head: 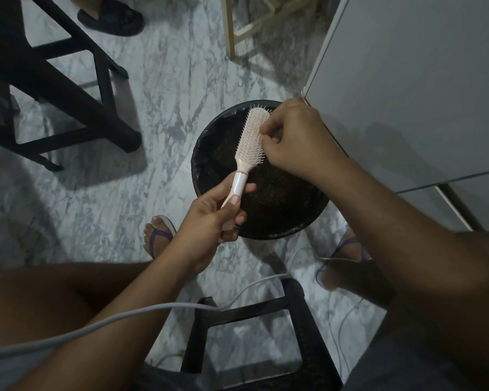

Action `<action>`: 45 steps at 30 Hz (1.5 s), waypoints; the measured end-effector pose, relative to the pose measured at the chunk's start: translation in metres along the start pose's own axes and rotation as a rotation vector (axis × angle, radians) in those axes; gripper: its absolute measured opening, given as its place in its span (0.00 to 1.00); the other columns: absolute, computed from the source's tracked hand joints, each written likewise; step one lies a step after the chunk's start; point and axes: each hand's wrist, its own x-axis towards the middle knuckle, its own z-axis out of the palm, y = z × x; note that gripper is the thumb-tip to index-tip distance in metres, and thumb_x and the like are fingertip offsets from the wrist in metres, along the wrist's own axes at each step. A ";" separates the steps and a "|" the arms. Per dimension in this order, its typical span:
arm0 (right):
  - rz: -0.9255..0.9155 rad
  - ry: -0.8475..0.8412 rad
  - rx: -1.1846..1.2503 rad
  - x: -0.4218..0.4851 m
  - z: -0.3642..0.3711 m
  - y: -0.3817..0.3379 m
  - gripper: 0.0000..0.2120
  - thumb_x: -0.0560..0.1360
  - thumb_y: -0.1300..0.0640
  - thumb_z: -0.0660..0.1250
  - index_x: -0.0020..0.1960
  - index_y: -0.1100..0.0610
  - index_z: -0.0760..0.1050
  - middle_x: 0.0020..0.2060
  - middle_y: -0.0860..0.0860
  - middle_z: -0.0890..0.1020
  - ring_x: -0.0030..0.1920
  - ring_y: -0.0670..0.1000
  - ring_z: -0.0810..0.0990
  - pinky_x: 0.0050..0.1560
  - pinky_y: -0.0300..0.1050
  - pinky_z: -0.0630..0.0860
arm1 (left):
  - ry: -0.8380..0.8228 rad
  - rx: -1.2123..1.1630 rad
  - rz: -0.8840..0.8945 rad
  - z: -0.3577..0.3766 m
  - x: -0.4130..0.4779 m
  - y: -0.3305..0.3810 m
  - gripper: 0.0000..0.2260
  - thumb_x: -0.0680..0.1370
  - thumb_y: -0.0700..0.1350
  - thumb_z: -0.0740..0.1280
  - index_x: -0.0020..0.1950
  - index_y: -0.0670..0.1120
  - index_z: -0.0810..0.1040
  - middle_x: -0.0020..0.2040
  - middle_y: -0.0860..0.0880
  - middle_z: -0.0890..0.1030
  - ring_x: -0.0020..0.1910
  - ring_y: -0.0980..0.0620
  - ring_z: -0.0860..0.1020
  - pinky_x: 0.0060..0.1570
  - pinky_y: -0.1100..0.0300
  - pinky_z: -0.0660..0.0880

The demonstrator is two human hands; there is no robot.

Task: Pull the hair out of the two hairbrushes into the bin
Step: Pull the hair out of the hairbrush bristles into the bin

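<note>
Hairbrush (250,139), pale pink with a white band on its handle, is held bristles-up over the black bin (280,201). The left hand (209,221) grips its handle. The right hand (294,139) pinches among the bristles.

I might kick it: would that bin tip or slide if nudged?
Probably slides rather than tips: the bin looks wide and stands on a smooth marble floor. Likely light, seeming plastic with only a thin liner.
</note>
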 end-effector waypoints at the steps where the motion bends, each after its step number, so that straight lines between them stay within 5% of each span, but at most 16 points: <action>1: 0.008 -0.021 -0.033 0.000 0.001 0.000 0.04 0.73 0.59 0.72 0.47 0.57 0.83 0.52 0.53 0.79 0.48 0.46 0.77 0.49 0.31 0.69 | 0.003 0.012 -0.005 0.001 -0.001 0.000 0.19 0.85 0.38 0.60 0.73 0.53 0.73 0.64 0.51 0.82 0.33 0.59 0.71 0.29 0.66 0.62; 8: 0.014 -0.075 -0.249 -0.006 0.007 -0.003 0.06 0.74 0.59 0.72 0.48 0.60 0.78 0.54 0.54 0.74 0.49 0.56 0.79 0.49 0.55 0.80 | -0.006 0.088 -0.032 0.000 -0.001 -0.003 0.20 0.85 0.38 0.60 0.74 0.54 0.73 0.64 0.51 0.82 0.33 0.59 0.72 0.30 0.66 0.64; 13: -0.013 0.072 -0.067 -0.008 0.009 0.000 0.04 0.76 0.59 0.69 0.48 0.61 0.78 0.51 0.51 0.74 0.47 0.48 0.77 0.49 0.45 0.79 | -0.029 0.033 -0.009 -0.001 0.004 0.001 0.19 0.84 0.39 0.60 0.73 0.53 0.73 0.65 0.51 0.82 0.33 0.58 0.72 0.28 0.67 0.62; 17: 0.050 0.073 0.100 -0.006 0.000 0.003 0.06 0.76 0.59 0.70 0.45 0.61 0.81 0.50 0.53 0.77 0.46 0.45 0.76 0.47 0.23 0.70 | -0.044 -0.020 -0.007 -0.001 0.006 0.003 0.18 0.84 0.39 0.60 0.74 0.49 0.72 0.66 0.49 0.81 0.33 0.58 0.72 0.27 0.66 0.60; 21: 0.249 0.046 0.381 -0.002 -0.012 0.007 0.07 0.80 0.56 0.65 0.44 0.56 0.79 0.39 0.51 0.83 0.29 0.49 0.84 0.34 0.47 0.83 | -0.045 -0.076 -0.022 -0.004 0.007 0.001 0.19 0.84 0.39 0.60 0.75 0.48 0.72 0.67 0.48 0.81 0.34 0.58 0.72 0.26 0.67 0.62; 24: 0.317 0.062 0.294 0.002 -0.019 0.024 0.09 0.81 0.56 0.63 0.43 0.55 0.77 0.39 0.54 0.84 0.24 0.46 0.80 0.24 0.36 0.77 | -0.044 -0.082 -0.004 -0.007 0.007 0.002 0.19 0.84 0.39 0.60 0.75 0.47 0.72 0.68 0.47 0.80 0.33 0.58 0.72 0.26 0.67 0.62; 28: 0.361 -0.050 0.112 -0.006 0.005 0.051 0.12 0.80 0.57 0.63 0.43 0.62 0.80 0.40 0.54 0.83 0.38 0.52 0.84 0.40 0.50 0.84 | -0.050 -0.106 0.010 -0.010 0.007 0.004 0.19 0.84 0.38 0.60 0.75 0.47 0.72 0.68 0.47 0.80 0.33 0.58 0.72 0.27 0.66 0.61; 31: 0.323 -0.104 0.154 -0.012 0.019 0.049 0.09 0.81 0.58 0.62 0.48 0.57 0.81 0.44 0.53 0.83 0.40 0.52 0.84 0.38 0.45 0.83 | -0.052 -0.116 0.008 -0.010 0.008 0.003 0.19 0.83 0.38 0.60 0.74 0.47 0.72 0.68 0.46 0.80 0.33 0.58 0.72 0.26 0.67 0.61; 34: 0.167 0.142 0.302 -0.010 0.015 0.033 0.08 0.79 0.54 0.64 0.51 0.56 0.81 0.45 0.51 0.81 0.40 0.50 0.83 0.40 0.48 0.83 | -0.045 -0.122 0.001 -0.008 0.009 0.003 0.20 0.82 0.39 0.61 0.74 0.47 0.73 0.68 0.47 0.80 0.33 0.58 0.72 0.26 0.67 0.61; 37: -0.062 0.304 0.309 -0.006 0.000 0.017 0.08 0.76 0.52 0.69 0.49 0.57 0.82 0.47 0.51 0.80 0.43 0.45 0.80 0.45 0.38 0.79 | -0.045 -0.052 0.007 -0.007 0.008 0.003 0.20 0.83 0.39 0.61 0.75 0.49 0.72 0.67 0.48 0.81 0.34 0.57 0.73 0.27 0.67 0.62; 45: -0.066 -0.056 -0.102 -0.001 -0.019 -0.003 0.12 0.74 0.52 0.71 0.56 0.53 0.78 0.57 0.50 0.73 0.46 0.47 0.77 0.51 0.48 0.79 | -0.009 0.079 -0.003 0.000 0.002 0.001 0.21 0.84 0.36 0.59 0.74 0.54 0.72 0.64 0.51 0.83 0.35 0.58 0.72 0.29 0.66 0.64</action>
